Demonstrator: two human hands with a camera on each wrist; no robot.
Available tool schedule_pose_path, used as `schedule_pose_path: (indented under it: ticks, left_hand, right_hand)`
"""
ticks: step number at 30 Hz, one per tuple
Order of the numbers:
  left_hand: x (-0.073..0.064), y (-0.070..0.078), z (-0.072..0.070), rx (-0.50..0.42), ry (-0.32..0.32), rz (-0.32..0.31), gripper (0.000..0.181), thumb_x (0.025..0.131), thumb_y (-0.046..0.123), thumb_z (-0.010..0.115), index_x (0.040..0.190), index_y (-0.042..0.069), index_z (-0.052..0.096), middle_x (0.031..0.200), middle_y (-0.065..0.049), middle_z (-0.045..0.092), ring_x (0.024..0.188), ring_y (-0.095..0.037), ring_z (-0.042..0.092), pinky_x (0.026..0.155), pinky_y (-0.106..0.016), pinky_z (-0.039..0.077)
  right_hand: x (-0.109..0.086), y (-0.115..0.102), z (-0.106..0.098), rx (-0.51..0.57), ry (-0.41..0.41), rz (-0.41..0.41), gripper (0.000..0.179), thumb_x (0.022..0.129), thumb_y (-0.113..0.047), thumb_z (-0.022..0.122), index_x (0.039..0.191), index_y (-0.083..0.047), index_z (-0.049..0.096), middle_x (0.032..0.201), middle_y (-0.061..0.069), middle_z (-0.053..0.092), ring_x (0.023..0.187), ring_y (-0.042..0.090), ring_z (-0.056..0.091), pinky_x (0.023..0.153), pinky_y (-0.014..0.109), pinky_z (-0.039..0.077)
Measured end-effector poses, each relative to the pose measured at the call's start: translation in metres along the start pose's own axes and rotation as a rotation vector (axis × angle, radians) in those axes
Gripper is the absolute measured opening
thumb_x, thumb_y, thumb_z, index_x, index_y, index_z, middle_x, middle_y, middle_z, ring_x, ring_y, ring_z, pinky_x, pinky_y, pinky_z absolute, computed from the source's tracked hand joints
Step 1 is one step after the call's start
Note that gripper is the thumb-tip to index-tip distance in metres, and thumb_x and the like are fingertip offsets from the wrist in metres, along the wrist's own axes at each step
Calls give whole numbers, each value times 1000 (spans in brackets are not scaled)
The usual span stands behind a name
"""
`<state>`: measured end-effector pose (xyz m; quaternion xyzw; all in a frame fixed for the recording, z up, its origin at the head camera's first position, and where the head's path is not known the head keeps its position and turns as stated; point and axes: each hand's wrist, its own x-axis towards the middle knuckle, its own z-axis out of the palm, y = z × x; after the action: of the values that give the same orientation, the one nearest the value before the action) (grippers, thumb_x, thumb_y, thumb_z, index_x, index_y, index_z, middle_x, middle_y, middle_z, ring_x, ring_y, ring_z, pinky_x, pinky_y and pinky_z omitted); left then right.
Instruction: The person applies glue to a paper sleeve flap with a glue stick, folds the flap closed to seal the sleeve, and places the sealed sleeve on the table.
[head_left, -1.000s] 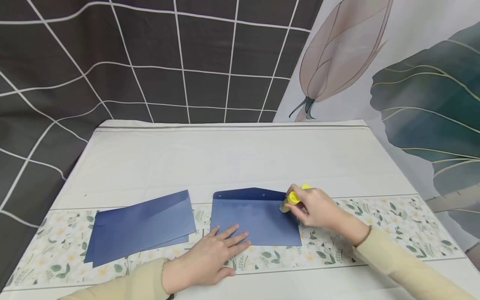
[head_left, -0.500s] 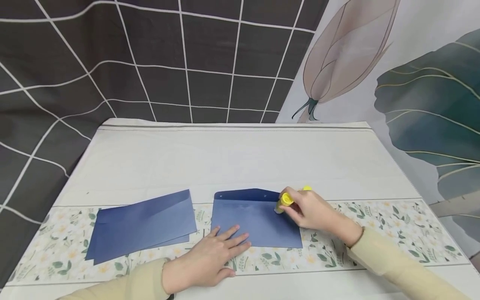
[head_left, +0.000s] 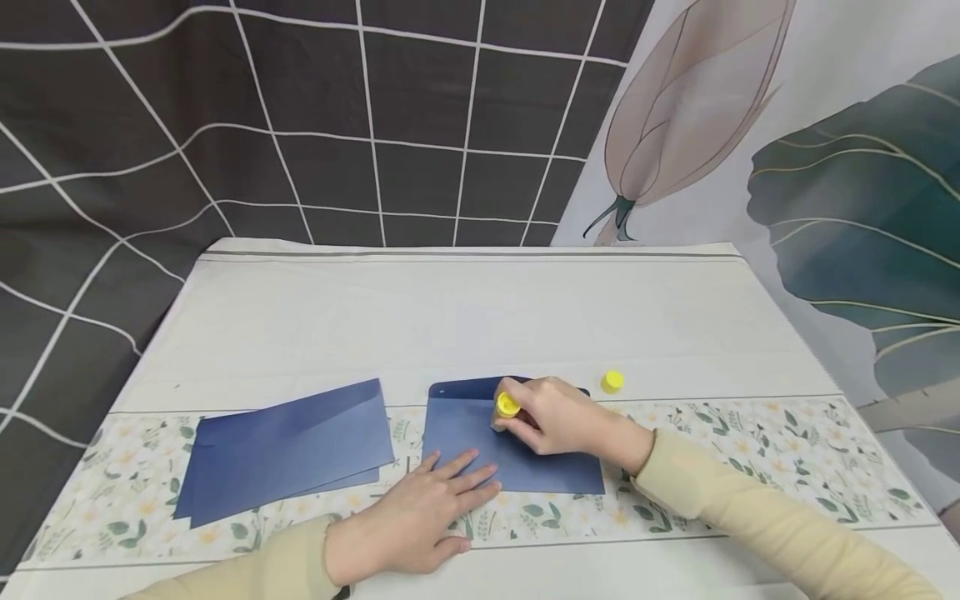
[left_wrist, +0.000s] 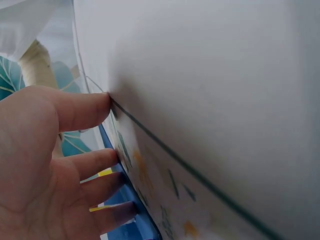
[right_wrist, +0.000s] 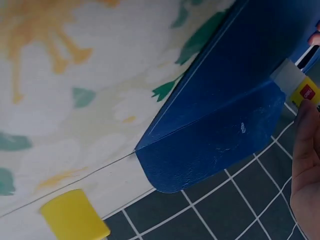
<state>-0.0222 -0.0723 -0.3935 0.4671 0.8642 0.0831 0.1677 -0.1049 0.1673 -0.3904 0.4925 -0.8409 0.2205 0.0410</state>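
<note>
A dark blue envelope lies in the middle of the table, its flap folded out toward the far side. Pale, shiny streaks mark the flap in the right wrist view. My right hand grips a yellow-ended glue stick between thumb and fingers. The stick's white end is right at the envelope near the fold. My left hand lies with fingers spread, the fingertips resting on the envelope's near left corner. In the left wrist view, its straight fingers reach over the blue edge.
The yellow glue stick cap stands beyond the envelope's far right corner. Overlapping blue envelopes lie at the left on the white floral tablecloth. A dark curtain with white grid lines hangs behind the table.
My right hand has slid the glue stick left along the envelope, from its right end to the middle. The cap has come into full view. My left hand stays in place.
</note>
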Motion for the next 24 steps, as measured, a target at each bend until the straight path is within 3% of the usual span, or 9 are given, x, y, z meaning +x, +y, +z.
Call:
schedule_pose_path:
  ticks: [11,20,24]
  left_hand:
    - [0,-2,1,2,16,10,66,91,41,62,149,23,36,157,2,31,145,-26,30,104,-58,40]
    - [1,-1,-1,-2,2,2,66,91,41,62,149,23,36,157,2,31,145,-26,29,105,-58,40]
    - [1,-1,-1,-15,-8,-1,66,92,41,61,150,23,35,157,2,30,146,-25,27,107,-58,38]
  right_hand:
    - [-24,4,-12,-14,12,30,14,90,-19,66,98,-15,55,75,-13,64,53,-10,43,50,6,37]
    - [3,8,-1,16,9,22,16,92,-21,65,102,-14,55,72,-11,61,52,-7,43,50,7,38]
    - [6,9,-1,-14,10,35,18,91,-22,65,101,-12,55,69,-10,59,51,-7,42,49,9,38]
